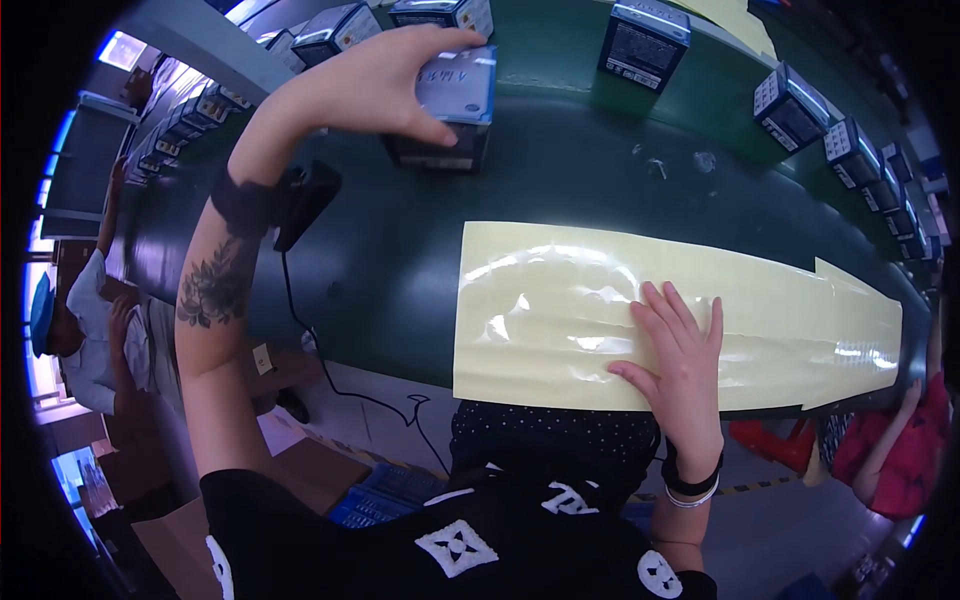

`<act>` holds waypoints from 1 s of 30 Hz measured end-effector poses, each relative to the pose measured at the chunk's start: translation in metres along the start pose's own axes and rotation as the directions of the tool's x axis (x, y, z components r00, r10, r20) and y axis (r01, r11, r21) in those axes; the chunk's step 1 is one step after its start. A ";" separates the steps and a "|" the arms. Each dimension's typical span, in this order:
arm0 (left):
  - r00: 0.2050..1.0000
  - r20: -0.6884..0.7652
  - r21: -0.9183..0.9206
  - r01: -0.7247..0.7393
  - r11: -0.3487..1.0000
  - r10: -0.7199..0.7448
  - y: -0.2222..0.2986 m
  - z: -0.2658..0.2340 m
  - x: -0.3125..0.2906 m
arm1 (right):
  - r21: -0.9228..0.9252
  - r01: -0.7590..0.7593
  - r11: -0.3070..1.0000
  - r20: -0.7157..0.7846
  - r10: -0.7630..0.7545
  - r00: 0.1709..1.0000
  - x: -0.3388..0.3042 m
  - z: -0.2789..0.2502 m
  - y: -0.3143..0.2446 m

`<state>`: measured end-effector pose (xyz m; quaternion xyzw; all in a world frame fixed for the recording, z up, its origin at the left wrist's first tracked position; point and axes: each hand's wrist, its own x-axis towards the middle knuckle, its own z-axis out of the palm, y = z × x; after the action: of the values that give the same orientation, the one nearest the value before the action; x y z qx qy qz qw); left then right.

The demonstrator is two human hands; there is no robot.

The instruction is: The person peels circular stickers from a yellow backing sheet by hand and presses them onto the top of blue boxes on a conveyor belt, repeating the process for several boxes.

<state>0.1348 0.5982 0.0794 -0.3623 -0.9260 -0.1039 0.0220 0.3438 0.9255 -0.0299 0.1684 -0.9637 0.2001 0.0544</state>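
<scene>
My left hand (365, 85) reaches to the far side of the table, its thumb and fingers spread around the top of a dark blue box (465, 92) with a light, glossy top. The hand is closed on the box's edges, and the box stands on the table or belt surface. Nearer to me, my right hand (682, 355) lies flat with fingers spread on a glossy pale-yellow sheet (540, 310). Nothing is in that hand. Another yellow sheet (850, 335) shows at the right end.
Dark blue boxes stand along the far side, one box (645, 45) alone and others (790, 108) in a row rightward. Beside my left wrist is a black device (308, 205) with a cable (345, 392). Other people (85, 320) are at left and right.
</scene>
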 end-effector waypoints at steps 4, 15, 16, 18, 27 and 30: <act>0.997 -0.029 0.231 -0.063 0.971 0.072 -0.008 -0.012 0.104 | -0.213 -0.100 0.972 0.032 0.109 0.994 -0.012 -0.023 -0.004; 0.956 -0.214 -0.259 -0.253 0.932 0.200 0.089 0.034 0.010 | 0.118 -0.066 0.991 -0.144 0.082 0.986 0.018 0.020 -0.044; 0.965 -0.179 -0.457 -0.253 0.853 0.191 0.117 0.016 -0.011 | 0.197 -0.035 0.980 -0.178 0.070 0.982 0.014 0.020 -0.039; 0.953 -0.244 -0.614 -0.295 0.732 0.179 0.141 -0.013 -0.064 | 0.410 0.090 0.907 -0.264 0.023 0.964 0.006 0.013 -0.043; 0.963 -0.225 -0.809 -0.269 0.523 0.147 0.144 -0.001 -0.106 | 0.859 0.422 0.289 -0.338 -0.297 0.893 -0.069 -0.156 -0.012; 0.947 -0.267 -0.801 -0.320 0.506 0.177 0.127 -0.011 -0.114 | 0.817 0.511 0.269 -0.459 -0.236 0.857 -0.072 -0.145 -0.028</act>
<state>0.3044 0.6110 0.0998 -0.4491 -0.6974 -0.5543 -0.0687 0.4263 0.9812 0.1004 0.3666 -0.6002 0.7014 0.1158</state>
